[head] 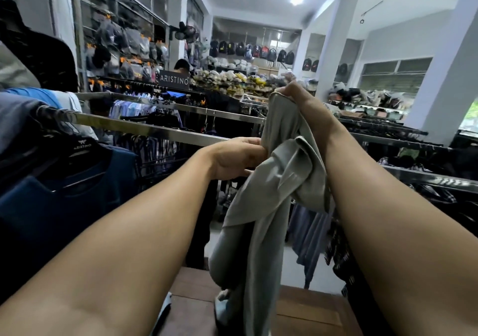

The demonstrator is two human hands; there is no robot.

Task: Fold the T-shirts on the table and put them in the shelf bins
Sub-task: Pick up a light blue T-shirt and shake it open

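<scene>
Hanging mid-frame over the table (310,310) at bottom centre: T-shirt (258,206), right hand (297,98) at its top, left hand (238,158) lower left; rail (144,126) behind, crossing left.

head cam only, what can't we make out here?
All head view:
1. The left hand has its fingertips buried in folds of the T-shirt, so the exact grip is hidden.
2. The right hand shows only its back, which hides its fingers.
3. The T-shirt's lower end is cut off by the bottom edge.
4. The table is mostly covered by arms and shirt.
5. No shelf bins can be identified.
</scene>
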